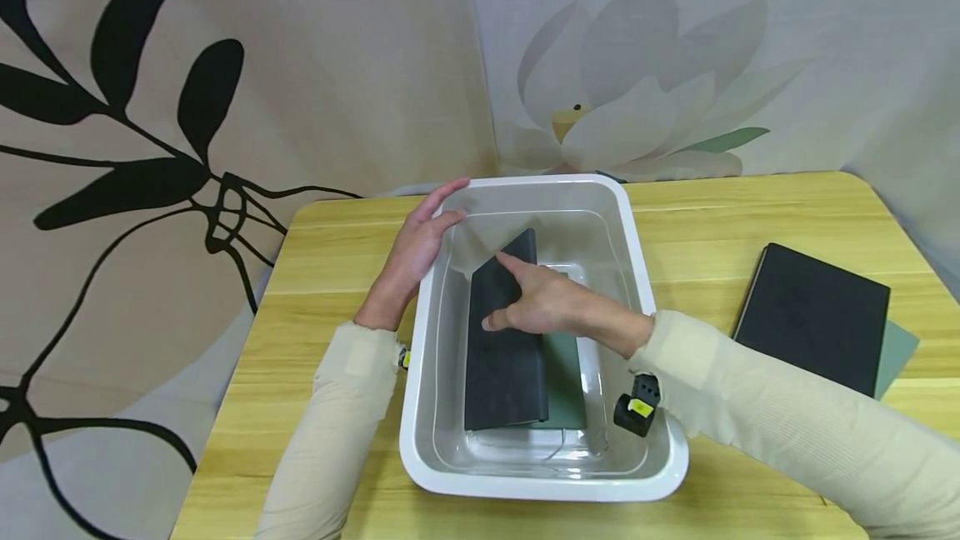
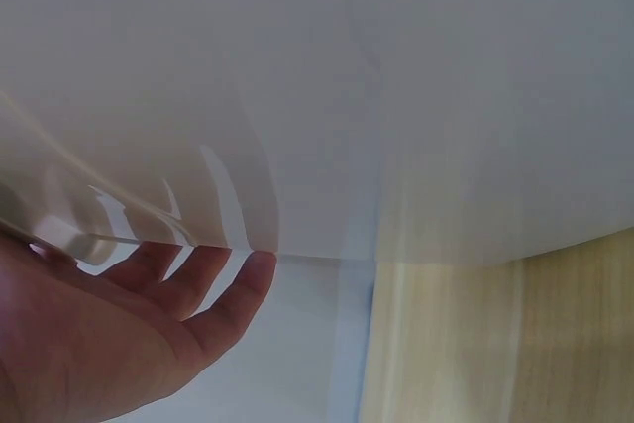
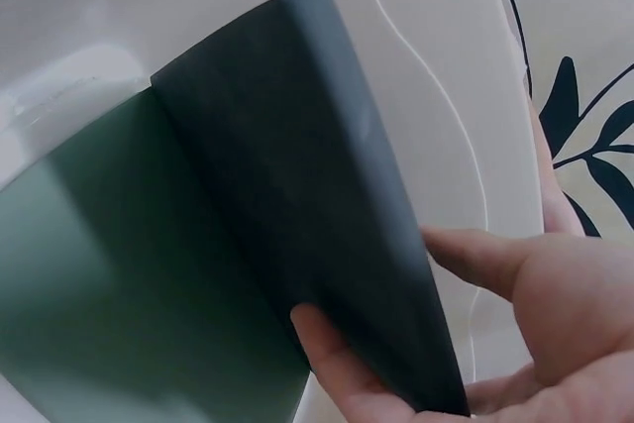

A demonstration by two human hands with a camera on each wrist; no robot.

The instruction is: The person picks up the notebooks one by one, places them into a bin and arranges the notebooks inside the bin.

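A white plastic basin point(image 1: 525, 490) stands on the wooden table. My left hand point(image 1: 420, 244) holds its far left rim, thumb over the edge; in the left wrist view, the fingers of that hand point(image 2: 129, 334) bend against the basin's outer wall. Inside the basin, a black notebook point(image 1: 504, 382) leans on its long side, spine up. My right hand point(image 1: 543, 298) reaches in over the right rim and grips the notebook, with digits on both sides of it in the right wrist view. A green notebook point(image 3: 89, 255) lies flat on the basin floor, partly covered by the black one.
On the table to the right, another black notebook point(image 1: 817, 315) lies on top of a green one point(image 1: 896, 352), of which one corner shows. Printed fabric point(image 1: 360, 65) hangs behind the table. My right forearm crosses the basin's right rim.
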